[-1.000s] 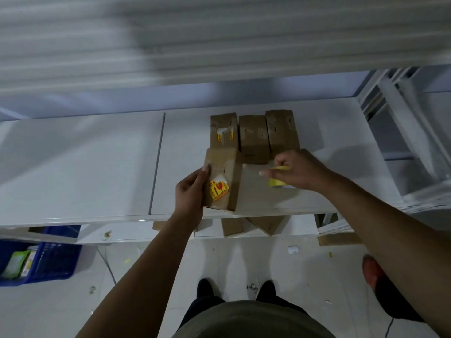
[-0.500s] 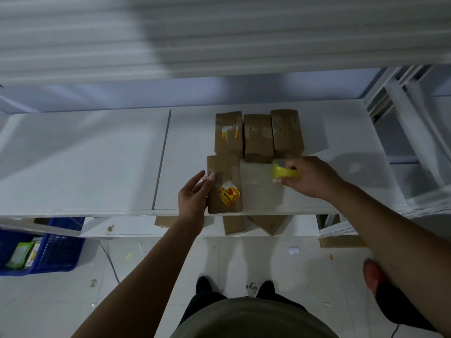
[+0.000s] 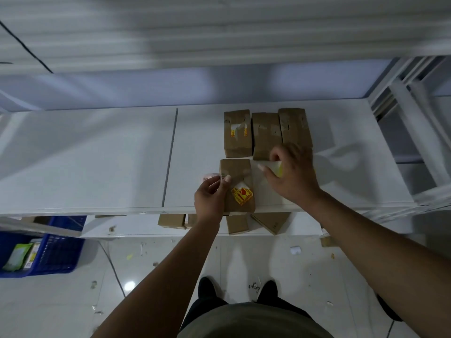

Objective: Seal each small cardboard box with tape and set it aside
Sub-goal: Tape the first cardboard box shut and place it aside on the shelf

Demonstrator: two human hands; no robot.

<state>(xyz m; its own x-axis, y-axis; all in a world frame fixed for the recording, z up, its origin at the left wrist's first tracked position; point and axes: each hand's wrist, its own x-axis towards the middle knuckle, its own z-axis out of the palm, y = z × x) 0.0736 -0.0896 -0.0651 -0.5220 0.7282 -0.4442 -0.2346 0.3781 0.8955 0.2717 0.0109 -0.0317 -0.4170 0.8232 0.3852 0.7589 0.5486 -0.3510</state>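
A small brown cardboard box (image 3: pixel 236 174) with a yellow and red sticker lies flat near the front edge of the white shelf (image 3: pixel 97 162). My left hand (image 3: pixel 211 196) rests against its left side, thumb on its top. My right hand (image 3: pixel 291 174) is just right of the box and grips a yellow roll of tape (image 3: pixel 277 168); a clear strip of tape runs from the roll toward the box. Three taped boxes stand in a row behind: left (image 3: pixel 238 132), middle (image 3: pixel 265 135), right (image 3: pixel 295 126).
More cardboard boxes (image 3: pixel 236 224) lie on a lower shelf under the front edge. A blue basket (image 3: pixel 56 250) with packets stands on the floor at the left. A white metal rack (image 3: pixel 415 128) stands at the right. My feet are on the littered tile floor.
The box went from tilted up in my left hand to lying flat on the shelf. My right hand with the tape roll moved away from the box to the right and back.
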